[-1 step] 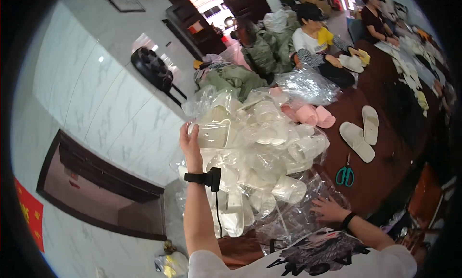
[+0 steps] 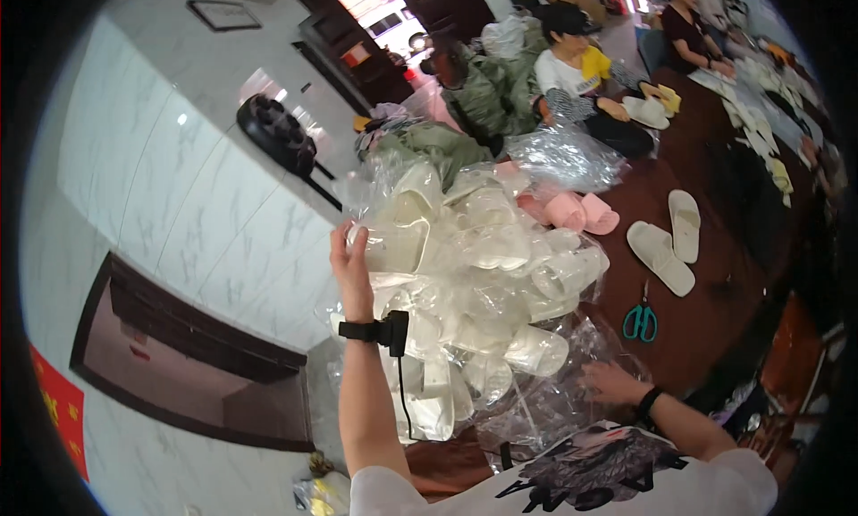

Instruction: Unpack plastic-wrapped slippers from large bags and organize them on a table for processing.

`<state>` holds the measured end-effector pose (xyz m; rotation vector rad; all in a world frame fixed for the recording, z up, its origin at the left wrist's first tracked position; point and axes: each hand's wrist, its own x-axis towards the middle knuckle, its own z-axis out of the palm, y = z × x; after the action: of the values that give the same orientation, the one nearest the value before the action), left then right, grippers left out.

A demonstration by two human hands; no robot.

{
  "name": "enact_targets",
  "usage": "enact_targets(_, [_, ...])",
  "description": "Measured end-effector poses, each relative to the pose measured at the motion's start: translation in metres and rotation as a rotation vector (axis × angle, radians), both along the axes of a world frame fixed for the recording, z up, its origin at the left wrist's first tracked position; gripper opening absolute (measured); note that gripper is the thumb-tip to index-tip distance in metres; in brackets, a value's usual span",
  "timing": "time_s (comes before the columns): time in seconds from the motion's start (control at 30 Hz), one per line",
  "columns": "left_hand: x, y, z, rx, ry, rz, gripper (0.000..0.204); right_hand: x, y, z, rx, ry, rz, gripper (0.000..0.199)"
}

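Observation:
A heap of white slippers (image 2: pixel 487 248), wrapped in clear plastic bags, lies in front of me. At its left side my left hand (image 2: pixel 351 259) is closed on the edge of a bagged white slipper (image 2: pixel 398 248), thumb on the near side. My right hand (image 2: pixel 614 383) rests on loose clear plastic bags (image 2: pixel 554 400) at the near right of the heap. Its fingers are stretched out over the film, somewhat blurred. Several pink slippers (image 2: pixel 565 210) lie at the heap's far right edge.
Teal-handled scissors (image 2: pixel 640 322) and a loose pair of white slippers (image 2: pixel 661 257) lie on the dark red table (image 2: pixel 617 288). Silvery plastic film (image 2: pixel 567 154) lies beyond. A co-worker (image 2: pixel 572 69) sits there, holding a white slipper. Green sacks (image 2: pixel 433 150) stand behind the heap.
The whole view has shifted very slightly. My left hand keeps its hold on the bagged slipper, and my right hand stays on the plastic.

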<state>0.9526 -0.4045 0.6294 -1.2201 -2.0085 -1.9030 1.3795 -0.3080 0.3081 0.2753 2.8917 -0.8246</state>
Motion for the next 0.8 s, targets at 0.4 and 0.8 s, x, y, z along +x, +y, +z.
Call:
enact_targets(0.4, [0.147, 0.122, 0.029, -0.172, 0.485, -0.587, 0.018, -0.059, 0.215, 0.259, -0.223, 1.206, -0.587, 0.066])
enact_targets(0.8, [0.155, 0.175, -0.066, 0.014, -0.284, -0.701, 0.018, 0.032, 0.265, 0.198, -0.583, 0.812, -0.898, 0.027])
